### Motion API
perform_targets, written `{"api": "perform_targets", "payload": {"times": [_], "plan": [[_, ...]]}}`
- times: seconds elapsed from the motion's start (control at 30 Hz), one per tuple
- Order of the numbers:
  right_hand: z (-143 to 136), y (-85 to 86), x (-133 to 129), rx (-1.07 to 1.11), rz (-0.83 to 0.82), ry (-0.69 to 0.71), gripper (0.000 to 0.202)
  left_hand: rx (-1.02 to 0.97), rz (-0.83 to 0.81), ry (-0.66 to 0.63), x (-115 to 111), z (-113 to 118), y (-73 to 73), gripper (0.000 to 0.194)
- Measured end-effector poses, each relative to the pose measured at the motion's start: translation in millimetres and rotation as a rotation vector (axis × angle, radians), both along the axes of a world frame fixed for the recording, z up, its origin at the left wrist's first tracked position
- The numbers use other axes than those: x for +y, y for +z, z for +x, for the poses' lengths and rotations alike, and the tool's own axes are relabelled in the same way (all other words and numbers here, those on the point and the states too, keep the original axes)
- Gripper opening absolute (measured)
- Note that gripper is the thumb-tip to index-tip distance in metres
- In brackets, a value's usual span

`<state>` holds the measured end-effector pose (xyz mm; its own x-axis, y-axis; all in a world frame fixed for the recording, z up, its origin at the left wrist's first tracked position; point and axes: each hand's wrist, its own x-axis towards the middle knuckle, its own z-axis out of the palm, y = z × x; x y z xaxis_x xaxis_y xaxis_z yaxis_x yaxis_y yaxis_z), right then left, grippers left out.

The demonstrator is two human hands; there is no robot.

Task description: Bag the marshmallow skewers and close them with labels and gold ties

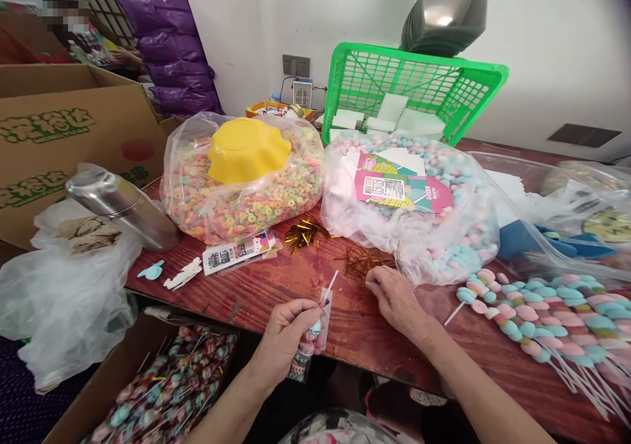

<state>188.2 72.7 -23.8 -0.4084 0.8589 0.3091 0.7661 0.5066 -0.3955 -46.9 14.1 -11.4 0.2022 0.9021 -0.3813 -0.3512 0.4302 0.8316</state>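
My left hand (296, 329) is closed around a small printed clear bag (300, 364) at the table's front edge. A white stick (332, 286) sticks up out of the bag's gathered neck, and pink and blue candy shows inside. To the right, my right hand (394, 296) has its fingertips pressed together at the edge of a pile of thin copper-coloured twist ties (362, 260). Whether a tie is between those fingers is too small to tell. A bunch of gold ties (306, 234) lies just behind, beside flat printed bags (241, 252).
Candy skewers on sticks (557, 312) cover the table's right side. Behind are a bag of candy rings (246, 201), a bag of pink and blue candy (463, 194) and a green basket (473, 96). A steel flask (133, 211) leans at left, above a box of wrapped skewers (167, 385).
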Motion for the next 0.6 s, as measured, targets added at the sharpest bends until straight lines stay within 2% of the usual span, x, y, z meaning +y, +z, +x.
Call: {"api": "perform_targets", "payload": {"times": [0.1, 0.2, 0.33, 0.43, 0.6], "plan": [[12.7, 6.4, -8.6, 0.04, 0.002, -0.038, 0.022, -0.028, -0.007, 0.026, 0.7, 1.9, 2.1, 0.027], [15.9, 4.7, -14.3, 0.022, 0.012, -0.035, 0.02, -0.027, 0.003, 0.036, 0.1, 5.9, 2.2, 0.028], [2.3, -5.4, -8.3, -0.043, 0.013, -0.034, 0.013, 0.013, 0.001, 0.029, -2.9, 14.2, -0.1, 0.027], [-10.3, -10.8, 2.1, -0.043, 0.01, -0.06, 0.017, 0.017, 0.011, 0.03, -5.6, 18.5, 0.5, 0.026], [-7.2, -5.3, 2.4, 0.089, -0.014, -0.018, 0.017, 0.051, 0.012, 0.044, -7.7, 13.2, 4.8, 0.028]]}}
